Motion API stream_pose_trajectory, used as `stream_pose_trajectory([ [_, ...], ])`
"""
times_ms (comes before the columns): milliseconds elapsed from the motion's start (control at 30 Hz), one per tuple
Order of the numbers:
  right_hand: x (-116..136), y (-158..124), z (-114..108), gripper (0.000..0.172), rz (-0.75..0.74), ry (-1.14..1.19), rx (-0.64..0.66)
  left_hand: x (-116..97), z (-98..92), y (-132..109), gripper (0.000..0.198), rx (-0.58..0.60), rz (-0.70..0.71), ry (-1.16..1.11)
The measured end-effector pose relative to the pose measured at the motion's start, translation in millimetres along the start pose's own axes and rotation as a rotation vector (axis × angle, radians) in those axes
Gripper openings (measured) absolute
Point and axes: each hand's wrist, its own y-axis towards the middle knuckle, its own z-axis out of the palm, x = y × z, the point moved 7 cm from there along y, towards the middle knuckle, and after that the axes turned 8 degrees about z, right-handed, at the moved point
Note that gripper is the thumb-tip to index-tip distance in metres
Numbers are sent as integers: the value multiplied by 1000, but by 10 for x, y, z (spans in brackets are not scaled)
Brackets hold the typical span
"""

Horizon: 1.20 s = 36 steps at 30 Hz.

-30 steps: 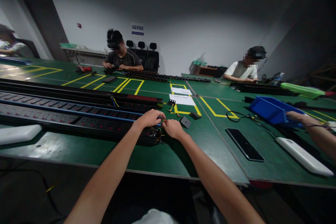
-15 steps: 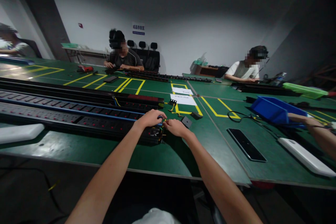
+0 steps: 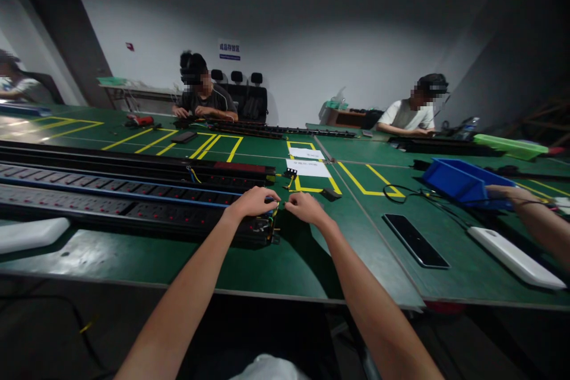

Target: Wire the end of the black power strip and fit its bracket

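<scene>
A long black power strip (image 3: pixel 164 214) with rows of sockets and small red marks lies across the table on my left. Yellow-green wires (image 3: pixel 275 211) stick out of its right end. My left hand (image 3: pixel 255 202) rests over that end, thumb and fingers closed on the wires. Just to the right, my right hand (image 3: pixel 307 209) is held in a pinch, slightly apart from the strip; whatever its fingertips hold is too small to make out. Beyond the hands lie a small black connector piece (image 3: pixel 291 173) with a yellow wire and a dark block (image 3: pixel 331 194).
Another black strip (image 3: pixel 240 173) lies behind mine. To the right are a phone (image 3: pixel 416 240), a white power bank (image 3: pixel 516 256), black cables and a blue bin (image 3: pixel 463 183) with another person's hand (image 3: pixel 512 197) at it. Paper sheets (image 3: pixel 307 168) lie ahead. Several people sit around the table.
My right hand has drawn slightly right, opening a gap from the strip's end and my left hand. A grey block beside it is no longer visible. My left hand stays at the wires.
</scene>
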Motion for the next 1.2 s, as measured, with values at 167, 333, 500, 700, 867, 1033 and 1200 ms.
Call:
stream_pose_trajectory([
  [167,-59,-14,-28,26,114,-84,-23,20,-9,-2,32,-16,-24,-12],
  [333,-255,-29,-211,29,307,-133,-178,29,-4,-7,31,-23,-12,-28],
  [500,-174,-10,-178,32,134,-182,-176,36,-16,-11,37,-69,-18,-30],
  [700,-47,3,22,21,21,-203,-96,-19,-120,2,32,-176,-1,-8],
  [867,-41,61,-13,20,5,85,-171,-115,-253,-7,25,-293,39,42],
  [1033,35,84,-56,19,-127,489,-197,-165,-249,-2,25,-277,67,-65],
  [1200,39,81,-70,25,-130,672,-209,-142,-257,-3,24,-289,29,-105],
])
